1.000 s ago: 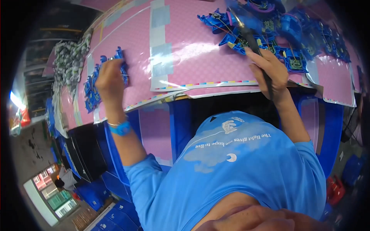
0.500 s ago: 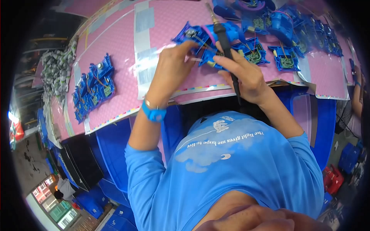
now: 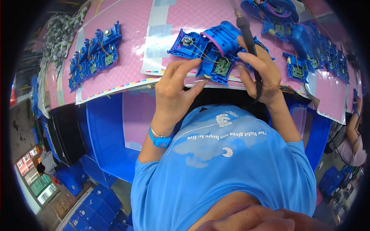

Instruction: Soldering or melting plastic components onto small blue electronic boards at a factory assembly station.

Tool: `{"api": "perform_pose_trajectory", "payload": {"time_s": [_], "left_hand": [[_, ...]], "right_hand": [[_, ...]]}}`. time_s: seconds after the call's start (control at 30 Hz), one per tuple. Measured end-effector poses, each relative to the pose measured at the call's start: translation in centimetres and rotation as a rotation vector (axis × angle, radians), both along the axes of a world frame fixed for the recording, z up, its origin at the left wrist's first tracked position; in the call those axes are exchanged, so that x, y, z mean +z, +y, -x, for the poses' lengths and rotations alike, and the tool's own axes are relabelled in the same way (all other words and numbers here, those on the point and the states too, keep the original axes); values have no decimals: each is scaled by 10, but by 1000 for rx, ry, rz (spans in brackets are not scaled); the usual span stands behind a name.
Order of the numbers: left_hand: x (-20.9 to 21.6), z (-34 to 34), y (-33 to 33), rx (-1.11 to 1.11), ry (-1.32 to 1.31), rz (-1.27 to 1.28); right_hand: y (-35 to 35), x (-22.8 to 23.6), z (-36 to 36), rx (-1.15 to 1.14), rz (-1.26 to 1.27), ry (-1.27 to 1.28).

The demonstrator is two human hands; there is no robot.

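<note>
My right hand [image 3: 264, 71] grips a soldering iron [image 3: 245, 30] by its black handle, its metal tip pointing away from me. My left hand [image 3: 173, 90] is open, thumb and forefinger apart, just at the near edge of a blue plastic housing. That housing's speaker half [image 3: 187, 41] holds a round silver speaker. Thin wires run from it to a green circuit board [image 3: 222, 66] in the nearer half. Beside these stands a curved blue casing [image 3: 223, 38] with a purple rim. Part of another blue piece lies behind my right fingers.
More wired blue housings [image 3: 94, 56] lie in a row at the left. Several others crowd the right, among them one with a circuit board [image 3: 297, 71]. A grey-and-white heap [image 3: 63, 32] is at far left. Blue bins [image 3: 104, 131] stand below the pink-covered table [image 3: 131, 50]. A person's arm [image 3: 352, 129] shows far right.
My left hand has drawn back toward me from the housing and its fingers have spread. My right hand has moved right with the soldering iron. The view has shifted a little.
</note>
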State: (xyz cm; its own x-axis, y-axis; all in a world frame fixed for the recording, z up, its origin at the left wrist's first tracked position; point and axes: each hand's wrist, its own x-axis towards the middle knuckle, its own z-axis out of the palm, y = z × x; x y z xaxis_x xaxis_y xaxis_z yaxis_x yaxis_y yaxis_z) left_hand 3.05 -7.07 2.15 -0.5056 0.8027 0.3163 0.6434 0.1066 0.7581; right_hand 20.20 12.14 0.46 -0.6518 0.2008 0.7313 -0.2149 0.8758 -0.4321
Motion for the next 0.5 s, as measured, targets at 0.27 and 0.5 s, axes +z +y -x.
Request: {"api": "perform_pose_trajectory", "payload": {"time_s": [0.27,0.5], "left_hand": [[-7,6,13,-77,335,-11],[-16,13,23,-92,419,-25]], "right_hand": [[18,17,15,-76,-89,-199],[29,32,37,-69,49,-329]]}}
